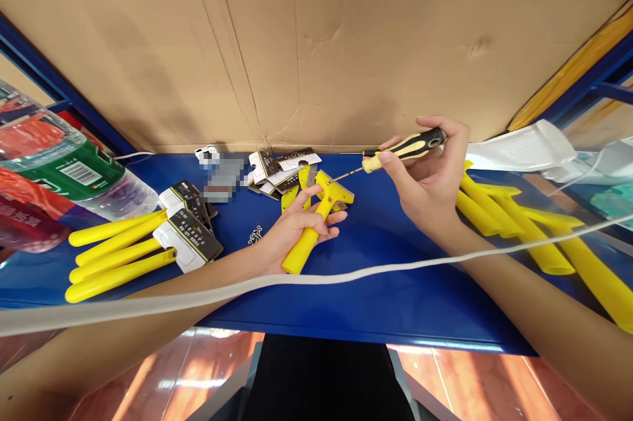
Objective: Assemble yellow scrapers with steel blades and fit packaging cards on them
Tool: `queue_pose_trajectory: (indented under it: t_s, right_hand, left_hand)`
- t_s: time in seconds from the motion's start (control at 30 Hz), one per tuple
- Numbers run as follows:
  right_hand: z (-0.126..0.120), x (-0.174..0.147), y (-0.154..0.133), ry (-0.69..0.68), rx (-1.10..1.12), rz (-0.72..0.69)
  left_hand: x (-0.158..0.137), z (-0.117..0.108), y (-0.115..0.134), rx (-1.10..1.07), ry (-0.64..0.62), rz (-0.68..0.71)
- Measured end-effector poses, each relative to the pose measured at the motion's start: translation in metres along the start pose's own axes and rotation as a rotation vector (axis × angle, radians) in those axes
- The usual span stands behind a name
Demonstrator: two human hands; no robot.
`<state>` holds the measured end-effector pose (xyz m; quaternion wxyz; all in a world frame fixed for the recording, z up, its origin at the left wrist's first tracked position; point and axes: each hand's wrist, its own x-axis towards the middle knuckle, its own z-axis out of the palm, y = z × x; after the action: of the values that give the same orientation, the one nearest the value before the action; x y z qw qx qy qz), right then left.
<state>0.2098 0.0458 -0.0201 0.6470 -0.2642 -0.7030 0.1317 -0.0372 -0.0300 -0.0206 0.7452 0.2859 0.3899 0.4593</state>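
My left hand [297, 229] is closed around a yellow scraper [309, 239], its wide head turned up and away from me. A screwdriver [405, 150] with a cream and black handle lies in the grip of my right hand [438, 177]. Its thin shaft points left, and the tip meets the scraper's head. Just behind my left hand, yellow scraper heads with metal plates [306, 175] and black-and-white cards [277, 167] lie in a pile. Small metal screws or nuts [254, 235] sit on the blue table to the left of my left wrist.
Yellow handles with cards [123, 256] lie at left beside a large bottle [82, 170]. More yellow scraper handles [524, 229] rest at right near white plastic packaging [524, 144]. A white cord [386, 270] crosses in front. Cardboard [346, 45] stands behind the blue table [376, 309].
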Motion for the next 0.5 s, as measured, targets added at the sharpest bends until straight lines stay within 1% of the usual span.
queue_pose_trajectory:
  t_s: [0.13,0.37,0.5]
  right_hand:
    - [0.0,0.001,0.009,-0.007,0.014,-0.016]
    - [0.005,0.0,-0.002,-0.044,0.082,0.08]
    - [0.003,0.0,0.005,-0.02,0.064,0.064]
  left_hand:
    - [-0.001,0.002,0.002,-0.008,0.003,-0.002]
    - [-0.001,0.001,0.003,-0.034,0.007,-0.008]
    - [-0.002,0.004,0.003,-0.04,0.007,-0.014]
